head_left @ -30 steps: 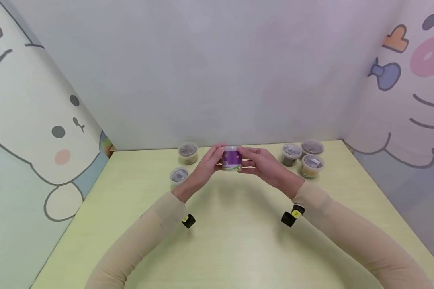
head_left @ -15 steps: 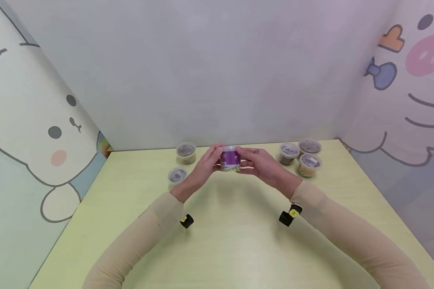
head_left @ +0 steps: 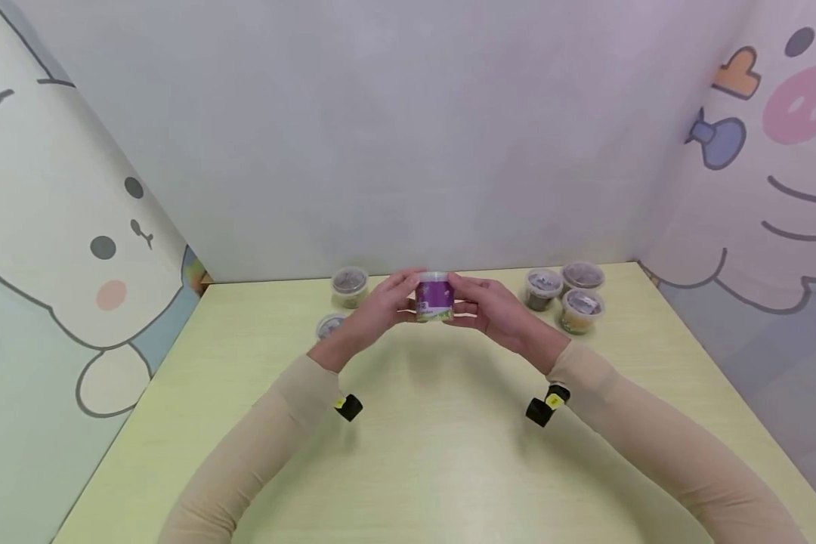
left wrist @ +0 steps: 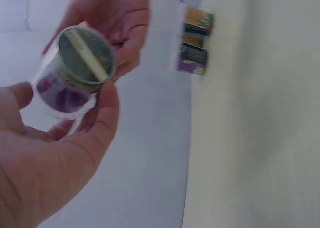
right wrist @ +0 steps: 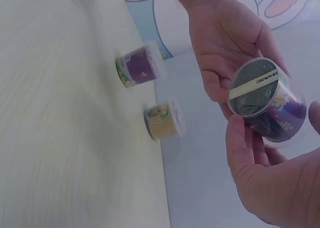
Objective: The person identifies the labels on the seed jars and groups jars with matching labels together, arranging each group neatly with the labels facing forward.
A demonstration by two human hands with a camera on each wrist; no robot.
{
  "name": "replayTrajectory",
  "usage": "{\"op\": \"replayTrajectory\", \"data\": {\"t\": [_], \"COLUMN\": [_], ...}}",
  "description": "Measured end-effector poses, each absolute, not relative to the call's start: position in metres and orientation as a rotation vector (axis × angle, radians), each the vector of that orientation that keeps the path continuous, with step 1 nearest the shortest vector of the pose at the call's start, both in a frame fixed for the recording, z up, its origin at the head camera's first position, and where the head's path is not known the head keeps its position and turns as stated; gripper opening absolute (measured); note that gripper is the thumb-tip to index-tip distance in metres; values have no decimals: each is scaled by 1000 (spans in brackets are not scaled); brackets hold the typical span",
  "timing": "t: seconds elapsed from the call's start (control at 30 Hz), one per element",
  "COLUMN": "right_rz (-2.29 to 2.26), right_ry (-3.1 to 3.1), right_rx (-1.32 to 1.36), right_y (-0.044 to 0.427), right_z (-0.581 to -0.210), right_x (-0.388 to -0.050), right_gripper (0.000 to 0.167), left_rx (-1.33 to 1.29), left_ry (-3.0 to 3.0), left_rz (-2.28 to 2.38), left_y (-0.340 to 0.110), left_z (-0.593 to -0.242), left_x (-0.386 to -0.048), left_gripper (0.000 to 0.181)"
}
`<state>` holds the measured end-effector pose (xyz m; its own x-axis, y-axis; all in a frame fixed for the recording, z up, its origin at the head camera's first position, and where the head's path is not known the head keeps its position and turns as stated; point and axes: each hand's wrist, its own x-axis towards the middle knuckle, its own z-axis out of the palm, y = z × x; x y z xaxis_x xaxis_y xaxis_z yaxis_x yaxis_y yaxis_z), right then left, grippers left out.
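Between both hands a small purple-labelled tub (head_left: 434, 298) with a clear lid is held upright above the table. My left hand (head_left: 384, 304) grips it from the left side, thumb near the lid and fingers lower down. From the other side my right hand (head_left: 491, 310) grips the same tub. The left wrist view shows the tub's dark base (left wrist: 85, 55) with a pale strip across it. In the right wrist view that strip on the tub (right wrist: 254, 85) bears printed letters. The contents cannot be made out.
On the left of the pale yellow table (head_left: 421, 453) stand two lidded tubs, a back one (head_left: 350, 285) and a nearer one (head_left: 329, 326) partly behind the left arm. Three more tubs (head_left: 582, 310) cluster at the back right. A grey-white wall (head_left: 408, 136) rises behind the table.
Both hands keep holding the purple-labelled tub, which has hardly moved. The left forearm has shifted slightly up and left, covering more of the nearer left tub. The head view has swung slightly.
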<state>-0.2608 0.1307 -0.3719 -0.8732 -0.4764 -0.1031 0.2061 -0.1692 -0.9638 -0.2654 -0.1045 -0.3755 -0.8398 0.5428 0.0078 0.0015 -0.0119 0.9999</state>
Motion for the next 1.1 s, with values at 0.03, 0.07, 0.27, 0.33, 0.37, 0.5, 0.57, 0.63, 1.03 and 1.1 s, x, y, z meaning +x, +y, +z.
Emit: {"op": "replayTrajectory", "data": {"t": [0.03, 0.07, 0.27, 0.33, 0.37, 0.5, 0.57, 0.63, 1.03, 1.1], "right_rz": [-2098, -2106, -2117, -2112, -2108, -2097, -2091, -2087, -2085, -2088], "right_ry": [1661, 1663, 1690, 1696, 1696, 1672, 1658, 1653, 1663, 1671], "right_rx": [-314, -325, -341, -335, -332, -312, -304, -298, -307, -305], "right_y": [131, 131, 131, 131, 131, 131, 131, 131, 130, 130], "right_z": [-371, -371, -369, -370, -371, -374, -375, -376, -379, -379], "right_x": [-261, -261, -260, -260, -260, -261, -262, -262, -263, -263], "right_gripper": [55, 55, 54, 54, 55, 57, 58, 58, 55, 54], "left_rx": [549, 539, 555, 550, 545, 521, 511, 505, 498, 503], "left_ry": [1846, 1806, 1709, 1711, 1715, 1743, 1755, 1765, 1770, 1773], "left_rz": [1903, 1894, 1779, 1755, 1751, 1755, 1758, 1757, 1760, 1762], "left_y": [-107, -111, -118, -117, -116, -112, -111, -112, -115, -115], "left_z": [-372, -368, -362, -363, -365, -369, -371, -372, -375, -375], "left_x": [-267, -268, -273, -272, -272, -271, -270, -270, -270, -269], "left_gripper": [53, 52, 54, 54, 53, 52, 52, 52, 54, 55]}}
